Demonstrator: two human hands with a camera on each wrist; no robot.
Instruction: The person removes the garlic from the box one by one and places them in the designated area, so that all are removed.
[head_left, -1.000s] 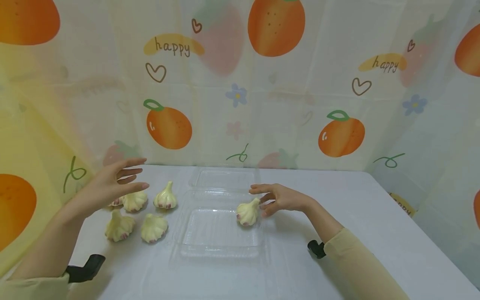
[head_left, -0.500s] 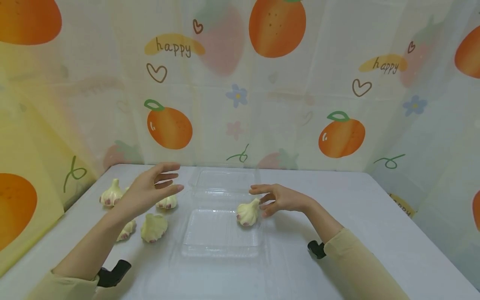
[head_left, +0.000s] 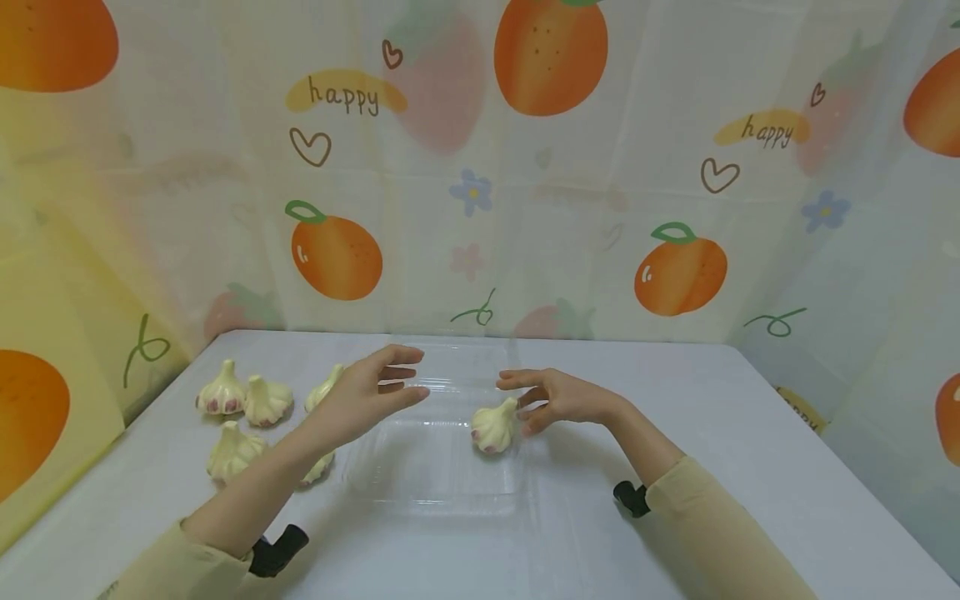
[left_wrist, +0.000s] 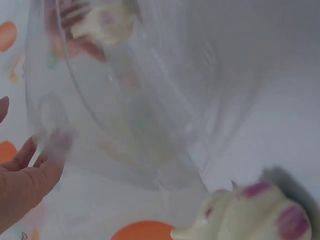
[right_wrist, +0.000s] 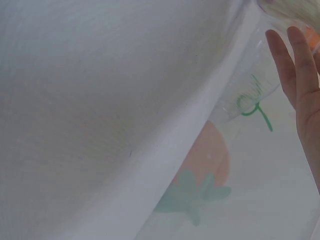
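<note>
My left hand (head_left: 371, 398), fingers extended and apart, hovers over the left side of a clear plastic clamshell box (head_left: 431, 479). Nothing is in its grasp. One garlic bulb (head_left: 492, 427) is at the right side of the box, its stem towards my right hand (head_left: 566, 396). The right fingers are loosely bent beside this bulb, not wrapped round it; whether a fingertip touches it is hard to tell. In the left wrist view another garlic bulb (left_wrist: 255, 215) shows purple patches. My right fingers (right_wrist: 303, 65) look fairly straight in the right wrist view.
Several more garlic bulbs (head_left: 234, 450) lie on the white table (head_left: 750, 500) at the left, two partly behind my left arm. The box's transparent lid (head_left: 465, 360) lies folded back towards the fruit-print curtain (head_left: 480, 233).
My left hand has moved rightwards from above the garlic bulbs to over the clear box, uncovering bulbs at the far left. The right hand and its nearby garlic bulb have stayed put.
</note>
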